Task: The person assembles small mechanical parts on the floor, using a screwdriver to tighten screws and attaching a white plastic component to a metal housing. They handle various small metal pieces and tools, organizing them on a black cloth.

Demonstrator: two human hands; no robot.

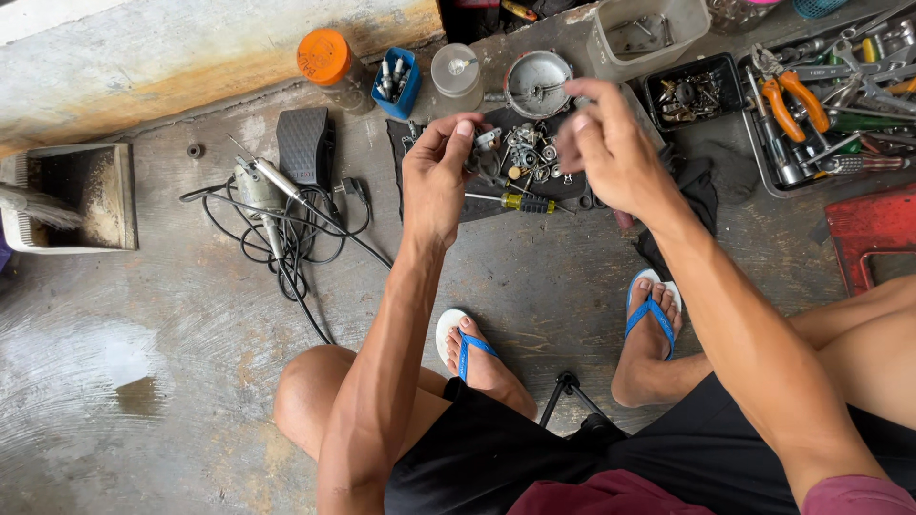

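My left hand [439, 172] is raised over a dark mat [496, 205] and pinches a small metal part [485, 141] between thumb and fingers. My right hand [611, 143] is blurred, just right of the left hand, with fingers curled; whether it holds anything cannot be told. Below the hands lie several small metal parts [534, 153] and a yellow-handled screwdriver [520, 202] on the mat. A round metal housing [536, 84] sits just beyond them.
A rotary tool with tangled black cable [272, 205] and a foot pedal [305, 143] lie left. An orange-lidded jar [326, 59], blue cup of bits [396, 81], tool tray with orange pliers [811, 105], red stool [873, 234] and dustpan [76, 195] surround. My feet in blue sandals rest below.
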